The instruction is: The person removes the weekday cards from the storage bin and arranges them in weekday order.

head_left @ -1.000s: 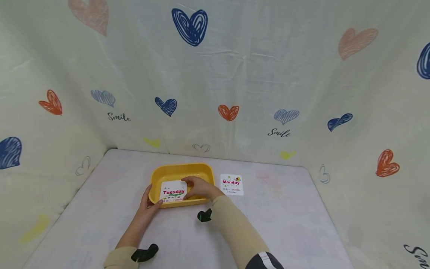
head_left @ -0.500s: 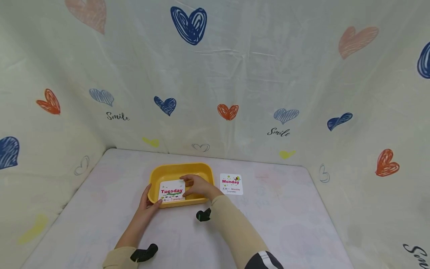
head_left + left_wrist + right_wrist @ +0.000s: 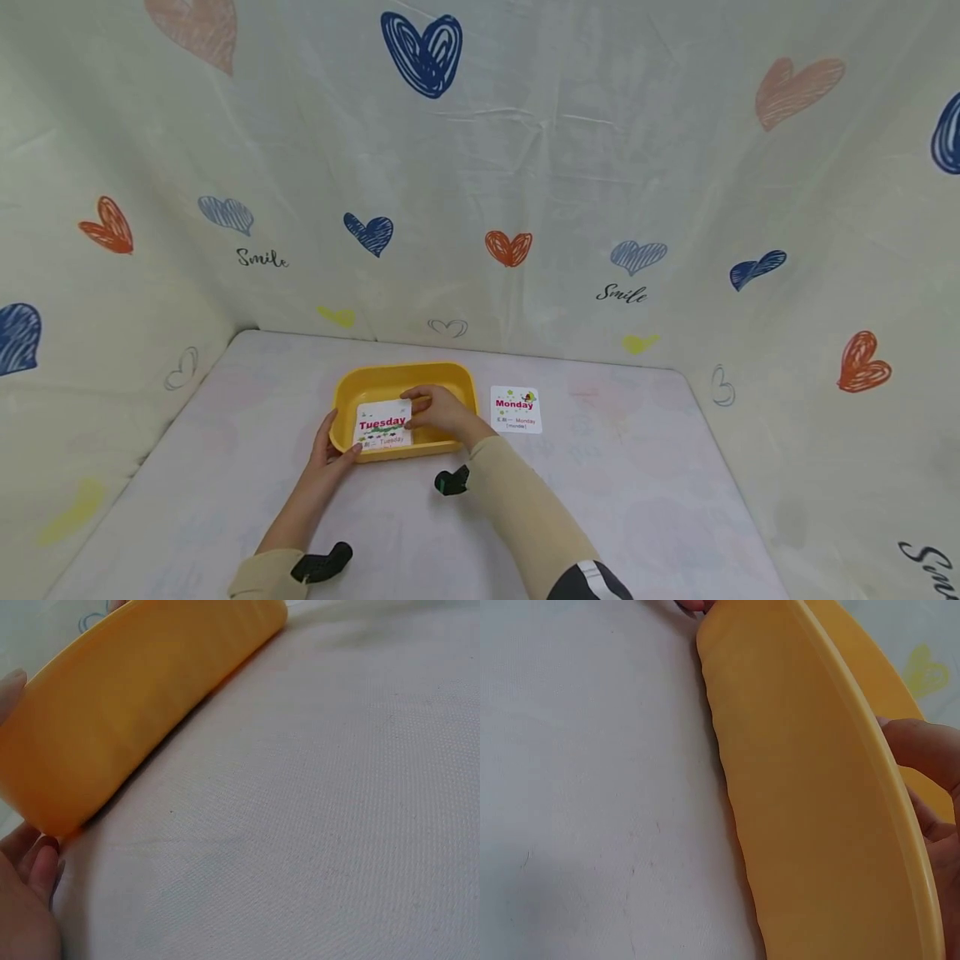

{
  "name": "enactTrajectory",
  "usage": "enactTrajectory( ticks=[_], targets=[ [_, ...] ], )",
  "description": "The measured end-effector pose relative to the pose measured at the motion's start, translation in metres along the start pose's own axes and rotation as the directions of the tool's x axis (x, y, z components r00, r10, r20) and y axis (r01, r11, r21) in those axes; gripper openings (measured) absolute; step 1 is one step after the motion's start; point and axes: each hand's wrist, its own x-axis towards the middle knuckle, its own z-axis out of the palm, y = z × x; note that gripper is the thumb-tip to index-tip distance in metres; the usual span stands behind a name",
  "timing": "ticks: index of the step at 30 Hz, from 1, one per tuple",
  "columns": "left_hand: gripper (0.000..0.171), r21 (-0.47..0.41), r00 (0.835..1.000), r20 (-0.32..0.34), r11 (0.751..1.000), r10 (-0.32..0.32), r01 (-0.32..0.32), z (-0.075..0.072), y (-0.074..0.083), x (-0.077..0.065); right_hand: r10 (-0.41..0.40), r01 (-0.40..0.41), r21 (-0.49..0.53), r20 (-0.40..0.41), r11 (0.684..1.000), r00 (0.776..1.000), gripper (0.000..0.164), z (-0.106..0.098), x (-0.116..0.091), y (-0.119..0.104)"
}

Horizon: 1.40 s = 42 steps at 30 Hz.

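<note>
A yellow plastic tray [image 3: 375,379] with a raised rim stands on the white table. My left hand [image 3: 327,454] grips its front left corner, thumb over the rim and fingers round the outer side; the left wrist view shows those fingers [image 3: 43,874] low against the tray wall [image 3: 142,690]. In the tray's left part is a white card printed "Tuesday" [image 3: 381,422]. My right hand [image 3: 446,414] reaches over the tray's right side, thumb and forefinger pinching the card's right edge. In the right wrist view the tray wall [image 3: 810,787] hides the card and most of that hand.
A second white card, printed "Monday" [image 3: 516,410], lies flat on the table [image 3: 600,483] just right of the tray. Behind the table hangs a pale curtain [image 3: 555,167] with printed hearts. Dark wrist camera mounts [image 3: 322,564] sit at both sleeves.
My right thumb has drawn up closer to the forefinger at the "Tuesday" card's edge. My left hand, the tray and the "Monday" card keep their places; the head view shifts slightly.
</note>
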Motion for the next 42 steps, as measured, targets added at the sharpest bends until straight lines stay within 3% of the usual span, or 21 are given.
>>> enactTrajectory(
  ticks=[13,22,32,42],
  targets=[
    [0.092,0.018,1.0,0.01,1.0,0.014,-0.014,0.007,0.004,0.001,0.023,-0.022,0.047,-0.011,0.999,1.0,0.038,0.002,-0.005,-0.004],
    [0.091,0.028,1.0,-0.001,0.999,0.015,-0.015,0.01,0.008,0.0,0.022,-0.022,-0.005,-0.016,1.0,1.0,0.035,0.004,-0.007,-0.006],
    [0.093,0.004,1.0,0.03,1.0,0.004,-0.004,0.006,0.004,-0.001,0.046,-0.044,0.036,-0.058,0.998,0.997,0.035,0.004,-0.013,-0.009],
    [0.095,0.029,1.0,0.027,1.0,-0.001,0.0,0.0,0.002,-0.002,0.027,-0.025,0.045,-0.039,0.999,0.999,0.039,-0.003,-0.02,-0.012]
  ],
)
